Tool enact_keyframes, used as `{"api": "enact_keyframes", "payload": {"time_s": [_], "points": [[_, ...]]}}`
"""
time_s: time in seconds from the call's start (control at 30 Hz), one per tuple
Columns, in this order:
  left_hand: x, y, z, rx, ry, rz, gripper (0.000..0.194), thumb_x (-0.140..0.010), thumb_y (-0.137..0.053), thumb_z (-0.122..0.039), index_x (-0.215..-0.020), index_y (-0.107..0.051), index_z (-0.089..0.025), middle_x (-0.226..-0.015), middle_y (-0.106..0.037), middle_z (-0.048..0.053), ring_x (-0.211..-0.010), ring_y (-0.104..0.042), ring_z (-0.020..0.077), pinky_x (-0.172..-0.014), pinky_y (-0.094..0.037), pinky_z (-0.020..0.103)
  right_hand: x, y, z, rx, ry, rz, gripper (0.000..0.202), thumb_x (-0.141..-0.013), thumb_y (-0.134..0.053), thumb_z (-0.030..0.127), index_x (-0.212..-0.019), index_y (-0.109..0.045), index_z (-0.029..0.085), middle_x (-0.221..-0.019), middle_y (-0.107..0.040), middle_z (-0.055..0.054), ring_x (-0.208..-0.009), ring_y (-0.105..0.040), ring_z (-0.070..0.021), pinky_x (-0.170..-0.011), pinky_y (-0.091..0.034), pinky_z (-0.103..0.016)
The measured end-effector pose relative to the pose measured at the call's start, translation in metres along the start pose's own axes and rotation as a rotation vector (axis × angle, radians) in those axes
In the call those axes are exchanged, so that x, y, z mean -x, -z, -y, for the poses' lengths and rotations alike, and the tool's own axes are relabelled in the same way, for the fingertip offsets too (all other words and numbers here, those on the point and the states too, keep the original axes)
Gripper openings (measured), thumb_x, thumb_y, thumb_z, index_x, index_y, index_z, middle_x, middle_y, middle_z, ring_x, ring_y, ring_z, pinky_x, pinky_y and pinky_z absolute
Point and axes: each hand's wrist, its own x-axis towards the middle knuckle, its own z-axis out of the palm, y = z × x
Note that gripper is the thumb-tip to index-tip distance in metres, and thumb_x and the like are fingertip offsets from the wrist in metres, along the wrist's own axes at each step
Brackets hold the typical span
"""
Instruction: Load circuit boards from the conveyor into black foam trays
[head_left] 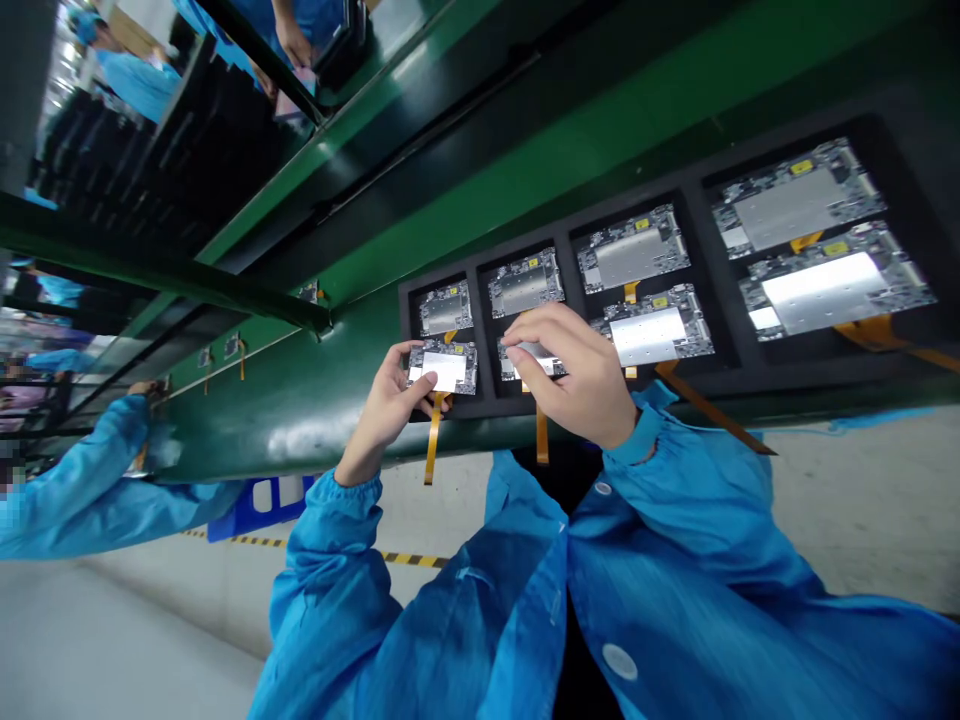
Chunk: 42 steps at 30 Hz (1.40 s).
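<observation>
A black foam tray (484, 345) holds several circuit boards with silver metal shields, two to a compartment. My left hand (391, 392) grips a circuit board (448, 368) by its left edge, at the tray's left-end compartment; an orange ribbon cable (433, 440) hangs from the board. My right hand (574, 370) is over the second compartment, thumb and forefinger curved and close together above another board (551, 366). Whether those fingertips hold anything is too small to tell. Past that hand, on its right, lies a board (652, 335) with a broad shield.
The green bench (300, 420) runs from left to right, with small boards (234, 345) farther left. A green metal bar (150, 268) crosses the upper left. A co-worker's blue sleeve (97, 470) is at the far left, near a blue crate (259, 505). Other people work beyond.
</observation>
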Motion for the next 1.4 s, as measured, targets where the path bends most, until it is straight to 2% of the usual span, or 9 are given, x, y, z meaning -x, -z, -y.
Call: {"api": "enact_keyframes", "payload": {"time_s": [0.3, 0.43, 0.53, 0.73, 0.87, 1.03, 1.1, 1.23, 1.4], "points": [[0.007, 0.005, -0.005, 0.052, 0.033, -0.013, 0.061, -0.083, -0.089, -0.037, -0.124, -0.046, -0.024, -0.083, -0.071, -0.002, -0.062, -0.076, 0.0167, -0.052, -0.063, 0.022, 0.001, -0.002, -0.004, 0.001, 0.068, 0.008, 0.016, -0.102, -0.055, 0.018, -0.100, -0.070, 0.023, -0.099, -0.070, -0.007, -0.097, -0.066, -0.0239, -0.090, -0.057, -0.044], [0.015, 0.017, -0.011, -0.096, -0.041, -0.084, 0.064, -0.086, -0.085, -0.039, -0.136, -0.048, -0.024, -0.080, -0.069, -0.004, -0.052, -0.067, 0.0130, -0.044, -0.055, 0.021, 0.002, -0.001, -0.004, 0.001, 0.079, 0.018, 0.017, -0.100, -0.056, 0.014, -0.102, -0.070, 0.023, -0.100, -0.070, -0.007, -0.098, -0.066, -0.0241, -0.090, -0.057, -0.044], [0.020, 0.024, -0.014, -0.296, -0.152, -0.201, 0.054, -0.089, -0.082, -0.039, -0.133, -0.056, -0.021, -0.082, -0.069, -0.002, -0.050, -0.060, 0.0102, -0.041, -0.048, 0.019, 0.002, 0.000, -0.003, 0.009, 0.085, 0.021, 0.017, -0.100, -0.056, 0.014, -0.101, -0.070, 0.023, -0.099, -0.070, -0.007, -0.097, -0.066, -0.0236, -0.089, -0.057, -0.043], [0.020, 0.017, -0.007, -0.744, -0.437, -0.195, 0.023, -0.095, -0.071, -0.030, -0.115, -0.075, -0.019, -0.104, -0.074, 0.008, -0.075, -0.062, 0.0126, -0.064, -0.053, 0.024, 0.001, -0.001, -0.004, 0.030, 0.097, 0.025, 0.017, -0.102, -0.054, 0.016, -0.100, -0.070, 0.022, -0.098, -0.070, -0.006, -0.096, -0.065, -0.0230, -0.089, -0.057, -0.042], [0.019, 0.011, -0.002, -0.875, -0.557, -0.185, 0.020, -0.100, -0.066, -0.029, -0.115, -0.076, -0.020, -0.113, -0.074, 0.009, -0.079, -0.063, 0.0143, -0.068, -0.053, 0.027, 0.002, -0.001, -0.005, 0.039, 0.106, 0.035, 0.017, -0.103, -0.054, 0.016, -0.100, -0.070, 0.022, -0.097, -0.070, -0.006, -0.096, -0.066, -0.0228, -0.090, -0.057, -0.042], [0.020, 0.014, 0.003, -0.943, -0.617, -0.249, 0.022, -0.101, -0.065, -0.031, -0.118, -0.074, -0.021, -0.126, -0.073, 0.012, -0.113, -0.068, 0.0244, -0.081, -0.058, 0.034, 0.001, -0.003, -0.005, 0.030, 0.170, 0.000, 0.018, -0.105, -0.053, 0.018, -0.101, -0.070, 0.021, -0.096, -0.072, -0.006, -0.093, -0.066, -0.0220, -0.087, -0.058, -0.042], [0.021, 0.016, 0.006, -0.959, -0.625, -0.279, 0.025, -0.101, -0.066, -0.032, -0.122, -0.073, -0.022, -0.129, -0.073, 0.012, -0.116, -0.067, 0.0258, -0.085, -0.059, 0.037, 0.003, -0.002, -0.003, 0.012, 0.206, -0.018, 0.018, -0.105, -0.054, 0.018, -0.102, -0.071, 0.021, -0.095, -0.073, -0.007, -0.090, -0.067, -0.0215, -0.085, -0.059, -0.042], [0.025, 0.016, 0.012, -0.948, -0.609, -0.281, 0.031, -0.101, -0.066, -0.034, -0.129, -0.071, -0.023, -0.130, -0.074, 0.012, -0.115, -0.068, 0.0263, -0.091, -0.059, 0.040, 0.022, 0.000, 0.005, -0.060, 0.247, -0.042, 0.019, -0.102, -0.057, 0.013, -0.107, -0.073, 0.021, -0.093, -0.075, -0.006, -0.086, -0.070, -0.0205, -0.081, -0.060, -0.040], [0.027, 0.015, 0.017, -0.939, -0.545, -0.263, 0.033, -0.101, -0.066, -0.037, -0.132, -0.071, -0.026, -0.127, -0.074, 0.011, -0.117, -0.066, 0.0269, -0.099, -0.058, 0.045, 0.080, 0.005, 0.013, -0.141, 0.223, -0.060, 0.025, -0.094, -0.062, 0.006, -0.111, -0.073, 0.021, -0.087, -0.076, -0.005, -0.077, -0.070, -0.0193, -0.070, -0.061, -0.036]]}}
